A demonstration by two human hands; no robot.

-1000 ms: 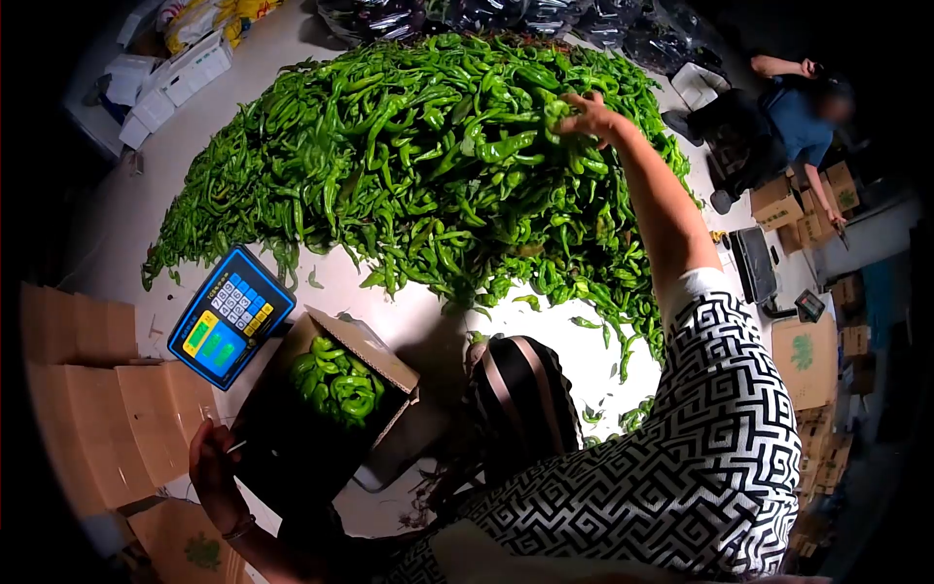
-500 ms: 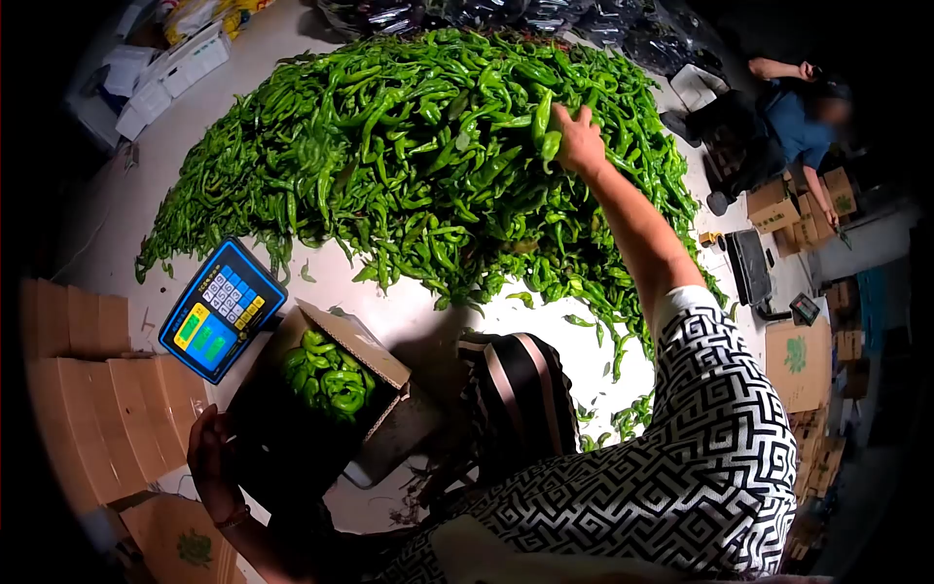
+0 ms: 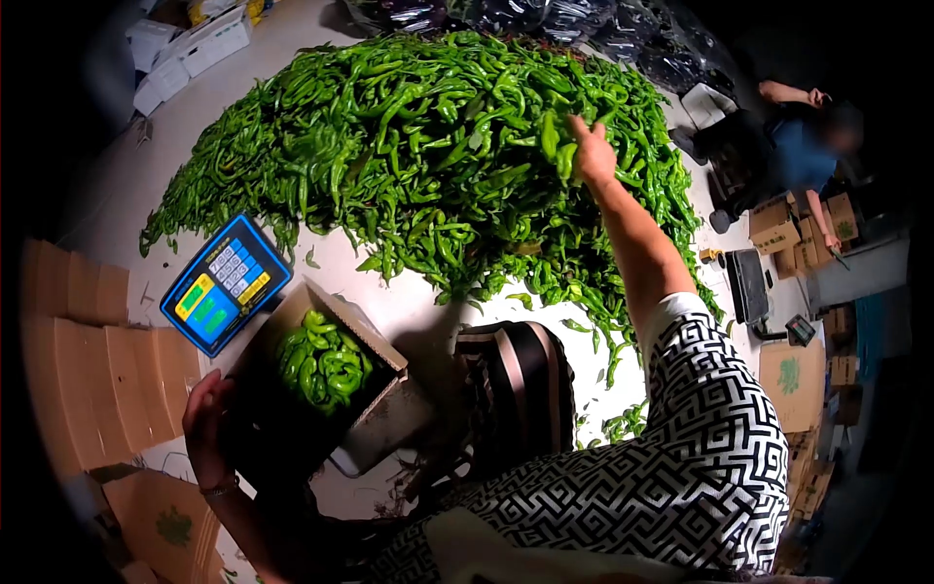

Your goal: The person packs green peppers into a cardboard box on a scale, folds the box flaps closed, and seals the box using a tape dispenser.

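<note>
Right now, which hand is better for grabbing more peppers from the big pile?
Probably the right hand: it's at the pile of long green peppers. The left hand is farther away, beside the open cardboard box.

You are in what looks like a produce packing room: a broad heap of green peppers (image 3: 409, 156) spreads over the pale floor (image 3: 195, 112), dark plastic bags (image 3: 545, 18) line its far edge, brown cartons (image 3: 83, 389) crowd its left and right edges, and beside you a keypad display (image 3: 227, 282) stands next to an open carton (image 3: 362, 331) holding more peppers (image 3: 326, 365).
</note>
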